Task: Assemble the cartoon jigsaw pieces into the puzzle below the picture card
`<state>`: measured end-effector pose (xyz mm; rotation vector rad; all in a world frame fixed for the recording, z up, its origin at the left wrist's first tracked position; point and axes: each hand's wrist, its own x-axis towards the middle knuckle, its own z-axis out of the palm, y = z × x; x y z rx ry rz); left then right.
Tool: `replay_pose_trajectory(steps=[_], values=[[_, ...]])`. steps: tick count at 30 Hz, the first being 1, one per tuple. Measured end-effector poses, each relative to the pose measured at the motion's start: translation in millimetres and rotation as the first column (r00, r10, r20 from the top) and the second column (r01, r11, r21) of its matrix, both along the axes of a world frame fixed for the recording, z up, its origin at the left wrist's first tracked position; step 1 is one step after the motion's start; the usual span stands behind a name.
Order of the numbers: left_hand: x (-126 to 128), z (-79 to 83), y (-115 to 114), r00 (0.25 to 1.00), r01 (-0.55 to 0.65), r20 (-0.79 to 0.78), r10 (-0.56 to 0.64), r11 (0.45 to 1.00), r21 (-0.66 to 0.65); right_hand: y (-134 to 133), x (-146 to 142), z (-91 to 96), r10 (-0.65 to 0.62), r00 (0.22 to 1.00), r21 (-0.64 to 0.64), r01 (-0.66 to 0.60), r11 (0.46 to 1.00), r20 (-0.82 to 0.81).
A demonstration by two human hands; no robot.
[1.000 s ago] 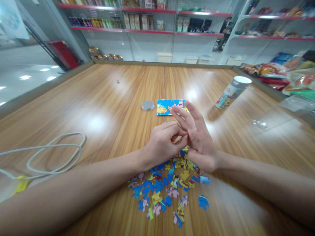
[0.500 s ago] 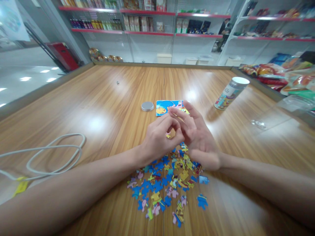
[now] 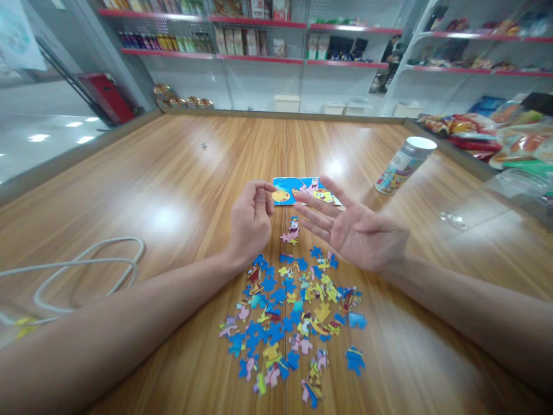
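Observation:
My left hand point(image 3: 252, 226) is raised over the table, its fingers curled and closed; whatever they may hold is hidden. To its right my right hand point(image 3: 360, 233) is open, palm turned up and fingers spread, with nothing in it. Behind the hands lies a cartoon picture card point(image 3: 283, 191), partly covered by my fingertips. Between the hands and the card's near side sits a small joined cluster of puzzle pieces point(image 3: 293, 229), mostly pink. Nearer to me, loose jigsaw pieces point(image 3: 276, 331) in blue, yellow and pink are spread over the tabletop.
A printed cardboard tube point(image 3: 405, 166) stands at the right. Clear crumpled plastic point(image 3: 453, 220) lies before it. A white cable point(image 3: 86, 260) loops on the left. Bagged goods point(image 3: 479, 135) lie beyond the right edge, and stocked shelves point(image 3: 259, 59) line the back.
My hands have moved apart, the left one leftward and the right one rightward. The pink cluster now shows between them, while the round metal lid has become hidden behind my left hand.

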<state>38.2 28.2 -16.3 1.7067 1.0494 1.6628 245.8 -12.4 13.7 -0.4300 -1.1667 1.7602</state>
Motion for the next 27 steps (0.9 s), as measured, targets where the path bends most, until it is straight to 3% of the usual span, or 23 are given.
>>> replay_pose_trajectory(steps=[3, 6, 9, 14, 17, 21, 23, 27], values=[[-1.1, -0.4, 0.2, 0.994, 0.104, 0.014, -0.104, 0.995, 0.006, 7.2, 2.6, -9.4, -0.196, 0.978, -0.013, 0.198, 0.980, 0.066], [-2.7, -2.6, 2.6, 0.984, 0.179, 0.007, -0.179, 0.984, 0.005, 16.3, 6.0, -19.3, -0.428, 0.895, 0.004, 0.431, 0.902, 0.123], [-4.8, -5.4, 5.9, 0.972, 0.229, -0.044, -0.229, 0.973, -0.005, 22.3, 8.0, -25.4, -0.502, 0.854, -0.007, 0.507, 0.862, 0.135], [-13.1, -4.1, 11.7, 0.926, 0.297, -0.263, -0.270, 0.953, 0.067, 22.6, 7.3, -25.8, -0.485, 0.858, -0.003, 0.493, 0.870, 0.170], [-19.9, 0.0, 16.0, 0.847, 0.350, -0.468, -0.252, 0.927, 0.133, 21.8, 9.5, -25.2, -0.471, 0.860, 0.021, 0.477, 0.879, 0.198], [-24.2, 2.5, 19.1, 0.736, 0.464, -0.624, -0.263, 0.867, 0.182, 23.2, 19.4, -24.0, -0.380, 0.854, 0.069, 0.381, 0.922, 0.356], [-23.9, 1.9, 18.8, 0.712, 0.480, -0.654, -0.255, 0.857, 0.188, 24.8, 25.6, -21.3, -0.314, 0.796, 0.138, 0.284, 0.949, 0.518], [-22.6, -0.5, 18.2, 0.720, 0.444, -0.653, -0.235, 0.879, 0.175, 27.0, 34.2, -13.1, -0.278, 0.508, 0.299, 0.043, 0.953, 0.815]])
